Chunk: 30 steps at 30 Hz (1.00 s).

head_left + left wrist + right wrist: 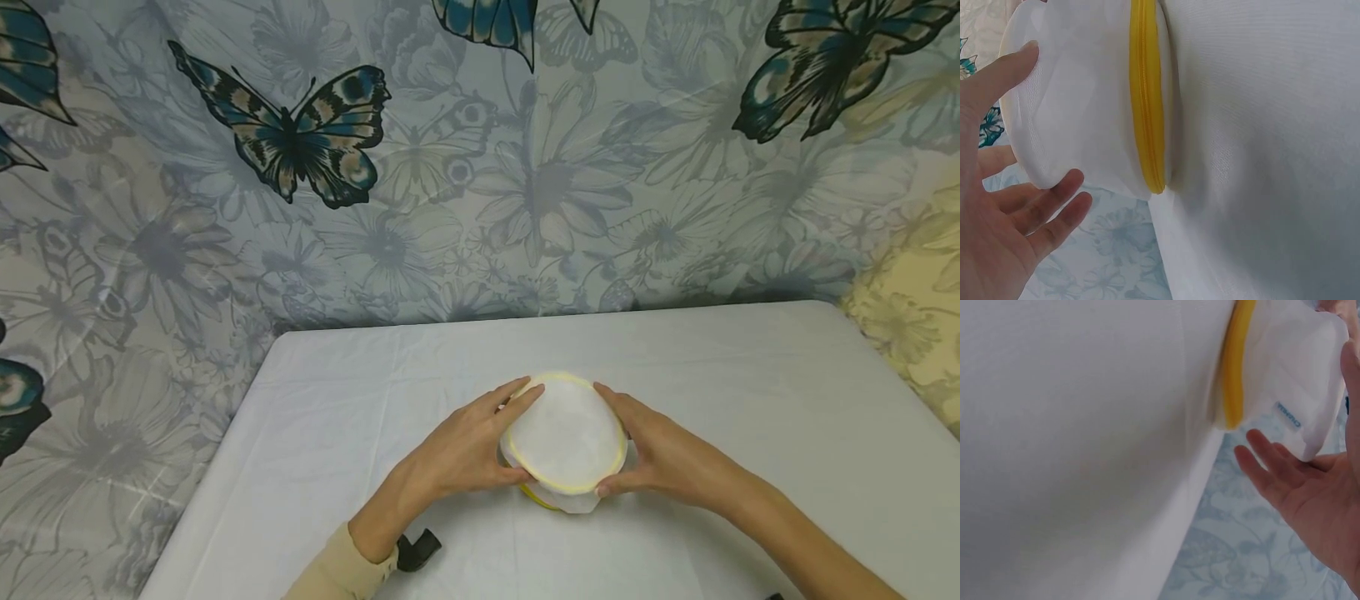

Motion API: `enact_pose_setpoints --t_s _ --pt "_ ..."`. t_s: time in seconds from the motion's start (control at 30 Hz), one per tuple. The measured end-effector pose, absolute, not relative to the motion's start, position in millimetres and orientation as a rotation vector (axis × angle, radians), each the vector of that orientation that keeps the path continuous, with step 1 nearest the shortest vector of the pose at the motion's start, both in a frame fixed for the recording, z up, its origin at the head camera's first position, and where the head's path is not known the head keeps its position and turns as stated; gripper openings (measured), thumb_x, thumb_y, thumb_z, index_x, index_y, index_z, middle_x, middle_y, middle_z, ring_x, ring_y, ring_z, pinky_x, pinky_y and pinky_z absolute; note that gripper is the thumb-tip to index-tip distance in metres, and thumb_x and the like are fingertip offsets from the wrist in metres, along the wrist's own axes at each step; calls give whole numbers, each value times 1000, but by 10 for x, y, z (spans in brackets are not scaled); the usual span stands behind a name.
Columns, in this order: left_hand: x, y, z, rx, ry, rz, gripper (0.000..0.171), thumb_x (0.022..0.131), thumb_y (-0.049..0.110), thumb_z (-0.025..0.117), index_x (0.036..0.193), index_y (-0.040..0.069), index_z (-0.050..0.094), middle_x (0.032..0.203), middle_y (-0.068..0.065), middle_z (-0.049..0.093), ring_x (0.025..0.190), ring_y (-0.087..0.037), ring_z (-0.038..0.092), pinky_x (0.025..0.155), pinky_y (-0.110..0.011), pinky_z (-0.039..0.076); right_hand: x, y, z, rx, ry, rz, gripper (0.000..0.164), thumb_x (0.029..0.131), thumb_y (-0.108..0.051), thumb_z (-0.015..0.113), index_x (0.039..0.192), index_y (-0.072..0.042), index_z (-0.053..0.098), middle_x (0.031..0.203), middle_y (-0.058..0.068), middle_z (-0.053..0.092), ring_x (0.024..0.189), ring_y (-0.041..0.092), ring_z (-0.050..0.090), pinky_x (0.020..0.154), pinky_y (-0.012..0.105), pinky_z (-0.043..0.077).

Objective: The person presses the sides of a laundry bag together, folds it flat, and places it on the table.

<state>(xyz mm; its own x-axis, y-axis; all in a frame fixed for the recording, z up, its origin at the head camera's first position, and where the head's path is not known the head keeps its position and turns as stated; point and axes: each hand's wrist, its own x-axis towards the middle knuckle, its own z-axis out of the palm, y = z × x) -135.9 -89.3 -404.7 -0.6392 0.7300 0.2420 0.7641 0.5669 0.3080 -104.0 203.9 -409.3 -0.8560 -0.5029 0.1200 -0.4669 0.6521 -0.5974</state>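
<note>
A round white mesh laundry bag (567, 437) with yellow trim around its top stands on the white-covered table. My left hand (476, 437) holds its left side, thumb at the near edge and fingers toward the far edge. On the opposite side my right hand (660, 454) holds it the same way. In the left wrist view a yellow zipper (1146, 100) runs around the bag near its base. A small label with blue lettering (1287, 415) shows on the bag's side in the right wrist view. The bag's inside is hidden.
The white cloth (360, 400) covers the table up to its back edge. Behind stands a wall covering (450, 250) printed with flowers and butterflies. A black strap end (418, 551) sticks out beside my left sleeve (345, 562).
</note>
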Motion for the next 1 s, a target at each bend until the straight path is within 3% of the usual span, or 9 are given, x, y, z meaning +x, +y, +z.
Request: enact_pose_setpoints --t_s 0.7,1.0 --pt "-1315 -876 -4122 -1300 -2775 -541 108 73 51 86 158 20 28 158 -14 32 136 -28 46 104 -37 46 -999 1996 -4175 -806 2756 -956 126 69 -70 73 155 5 21 148 28 40 133 45 45 100 57 44" --pt "-1325 -880 -4169 -1310 -2750 -532 108 72 53 85 158 22 27 158 -15 33 135 -28 47 102 -37 48 -996 1978 -4196 -789 2774 -900 129 66 -71 77 155 4 22 145 24 45 128 39 50 99 53 47"
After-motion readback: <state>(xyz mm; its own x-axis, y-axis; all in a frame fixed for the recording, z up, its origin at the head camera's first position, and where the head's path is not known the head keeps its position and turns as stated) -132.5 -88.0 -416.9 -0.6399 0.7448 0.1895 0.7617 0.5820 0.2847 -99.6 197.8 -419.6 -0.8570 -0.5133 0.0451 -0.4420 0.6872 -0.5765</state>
